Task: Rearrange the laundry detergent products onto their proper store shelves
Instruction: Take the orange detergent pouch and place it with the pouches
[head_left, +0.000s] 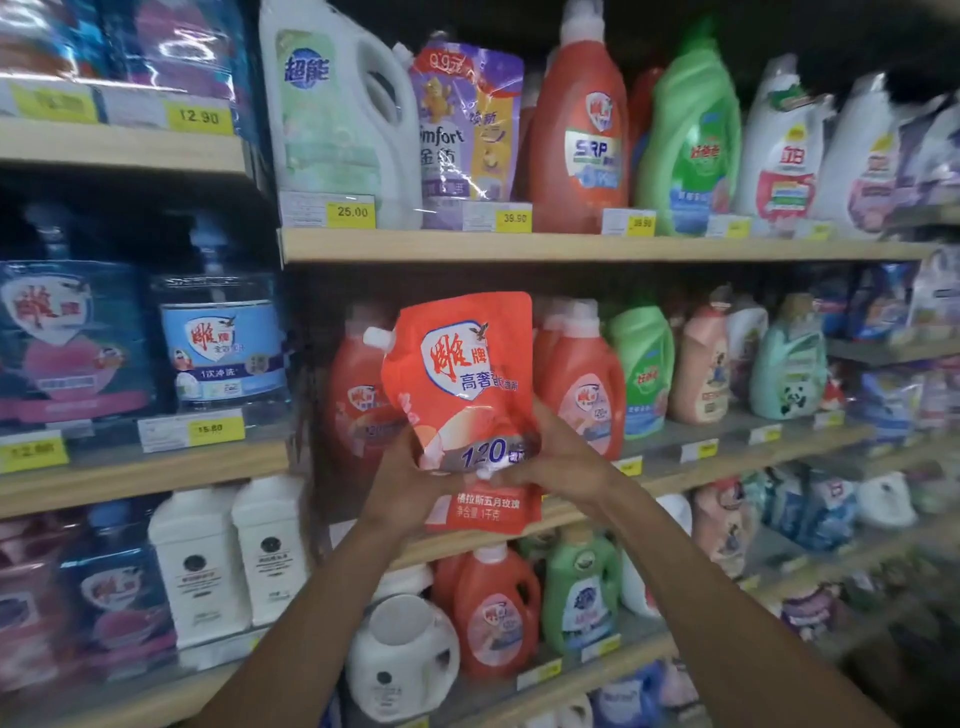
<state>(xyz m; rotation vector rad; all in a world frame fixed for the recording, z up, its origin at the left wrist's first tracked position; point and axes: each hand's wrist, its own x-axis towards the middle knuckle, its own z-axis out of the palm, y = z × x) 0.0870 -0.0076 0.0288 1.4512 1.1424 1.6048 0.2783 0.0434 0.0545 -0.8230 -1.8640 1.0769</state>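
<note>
Up front at chest height, centre of the head view, I've got a red refill pouch (462, 395) held upright w/ both hands, in front of the middle shelf (727, 457). My left hand (402, 480) grips the pouch's lower left edge, fingers (415, 447) clamped on it from that side. My right hand (558, 460) holds the lower right, fingers closed across the front near the "120" print, thumb side over the pouch's right edge. Pouch has a white spout at its upper left corner and a shield logo w/ a bird; its bottom strip hangs below my hands.

Behind the pouch on the middle shelf: red bottles (587, 379) w/ similar label art, one at left partly hidden by the pouch, others just beside its right edge. Next right, a green bottle (641, 364), a peach bottle (701, 364), a mint bottle w/ a panda (789, 364).

Top shelf: a white jug (337, 114), a purple Comfort pouch (462, 135), a tall red bottle (582, 130), a green bottle, white pouches at far right. Yellow price tags (350, 211) along the shelf edges, 25.00 and 39.90 readable.

Left bay: blue packs and a clear blue-label jug (221, 348). Lower shelf: white square bottles (234, 561), a round white jug (402, 649), more red and green bottles. Far right is blurred; can't tell the items there.
</note>
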